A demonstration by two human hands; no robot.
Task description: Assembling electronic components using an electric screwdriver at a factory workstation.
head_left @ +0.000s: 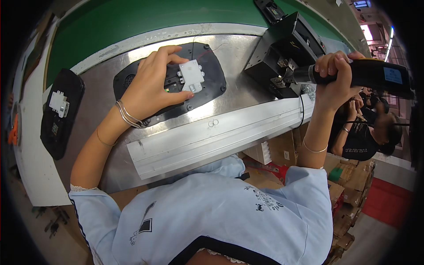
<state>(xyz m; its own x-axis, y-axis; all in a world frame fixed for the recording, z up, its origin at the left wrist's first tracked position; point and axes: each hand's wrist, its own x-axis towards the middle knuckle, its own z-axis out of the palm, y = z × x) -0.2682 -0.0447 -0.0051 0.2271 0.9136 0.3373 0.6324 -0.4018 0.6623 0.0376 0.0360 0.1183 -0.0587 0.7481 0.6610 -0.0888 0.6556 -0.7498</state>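
My left hand (154, 79) spans a white plastic housing (191, 76), thumb at its near edge and fingers at its far edge. The housing sits on a black oval panel (213, 79) that lies flat on the metal bench. Thin wires run out from the panel's far side. In my right hand (336, 73) is a black electric screwdriver (375, 77), fingers wrapped round its grip. Its tip points left, at the metal front of a black box-shaped screw feeder (276, 59); whether it touches a screw there is too small to tell.
At the left lies another black panel (62, 128) with a white housing. A long white metal rail (221, 132) runs along the bench's near edge. Green matting (154, 17) covers the far strip. Cardboard boxes (353, 190) and another person (366, 132) are at the right.
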